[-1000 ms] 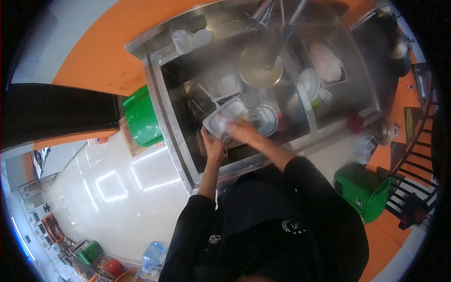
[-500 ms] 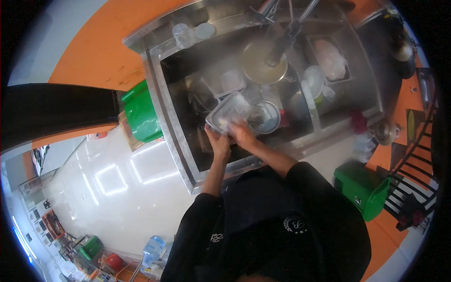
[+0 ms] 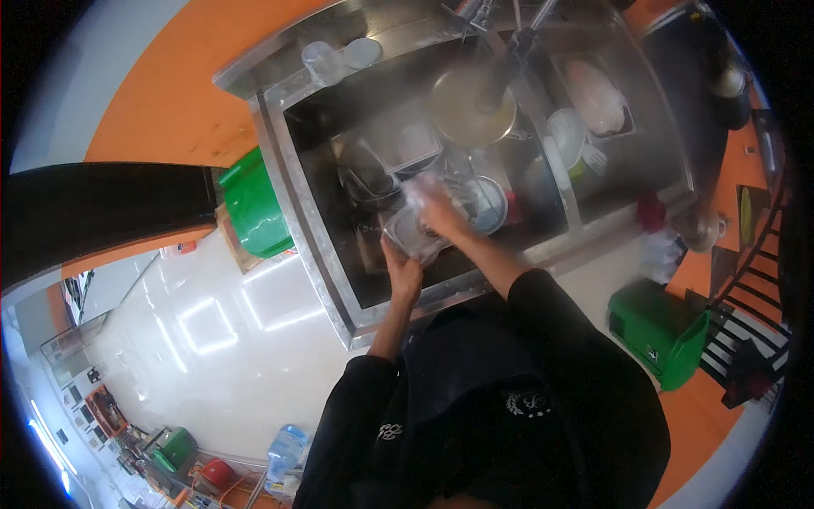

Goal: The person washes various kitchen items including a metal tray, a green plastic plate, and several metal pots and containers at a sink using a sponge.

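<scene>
Over the left basin of a steel sink [image 3: 301,212], my left hand [image 3: 405,273] grips the near edge of a shallow, shiny rectangular container [image 3: 405,231], which is tilted. My right hand [image 3: 441,216] is closed around a pale, crumpled wad, perhaps a cloth or a scrubbing pad [image 3: 421,188], at the container's far side. Motion blurs the fingers and the wad. Just right of my right hand stands a round metal bowl [image 3: 490,208] with cloudy liquid. Another rectangular container [image 3: 411,146] lies beyond, left of a large round pot [image 3: 475,110] of yellowish liquid under the tap.
In the right basin are a white bowl [image 3: 566,136], a pale slotted utensil [image 3: 595,159] and a tray holding a bagged pale item [image 3: 596,97]. A clear cup [image 3: 322,61] and a round lid [image 3: 363,53] rest on the back ledge. Green bins [image 3: 254,208] flank the sink. Steam hazes the view.
The container has come nearer to me and tilted. My right hand, with the pale wad, has moved up and away from the container's near edge to its far side.
</scene>
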The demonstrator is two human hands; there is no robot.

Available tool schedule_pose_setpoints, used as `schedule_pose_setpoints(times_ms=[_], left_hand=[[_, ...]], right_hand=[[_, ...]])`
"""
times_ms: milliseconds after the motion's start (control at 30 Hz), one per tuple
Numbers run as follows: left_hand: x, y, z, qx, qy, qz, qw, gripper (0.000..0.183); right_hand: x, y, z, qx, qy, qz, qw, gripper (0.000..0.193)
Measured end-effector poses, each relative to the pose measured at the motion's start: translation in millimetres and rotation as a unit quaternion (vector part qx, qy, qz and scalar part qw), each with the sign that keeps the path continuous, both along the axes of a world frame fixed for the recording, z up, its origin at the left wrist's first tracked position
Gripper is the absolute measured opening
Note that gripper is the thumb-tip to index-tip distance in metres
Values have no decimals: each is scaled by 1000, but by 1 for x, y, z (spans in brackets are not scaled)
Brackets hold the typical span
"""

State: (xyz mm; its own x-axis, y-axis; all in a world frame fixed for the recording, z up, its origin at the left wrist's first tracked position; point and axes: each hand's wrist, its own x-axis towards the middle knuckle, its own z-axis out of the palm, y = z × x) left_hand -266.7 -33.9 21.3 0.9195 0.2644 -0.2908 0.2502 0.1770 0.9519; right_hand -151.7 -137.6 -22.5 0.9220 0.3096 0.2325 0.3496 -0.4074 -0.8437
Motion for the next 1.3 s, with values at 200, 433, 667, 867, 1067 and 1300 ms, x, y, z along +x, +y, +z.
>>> schedule_pose_setpoints(times_ms=[200,433,667,867,1067,1300], left_hand=[[-2,-6,-23,-54,13,12,998,74],[2,14,6,18,17,9,1000,67],[23,34,-19,-5,115,90,989,65],[57,10,-7,427,106,-187,878,80],[91,24,17,361,-134,-332,861,88],[86,36,-14,4,76,-284,956,60]], right_hand=[[-17,18,-22,-26,-67,34,997,35],[32,-42,-56,-32,83,-139,986,30],[7,-21,63,536,597,-155,576,37],[-5,-32,27,442,292,-58,846,38],[-2,-35,22,395,402,19,825,39],[8,-12,78,430,487,-125,750,30]])
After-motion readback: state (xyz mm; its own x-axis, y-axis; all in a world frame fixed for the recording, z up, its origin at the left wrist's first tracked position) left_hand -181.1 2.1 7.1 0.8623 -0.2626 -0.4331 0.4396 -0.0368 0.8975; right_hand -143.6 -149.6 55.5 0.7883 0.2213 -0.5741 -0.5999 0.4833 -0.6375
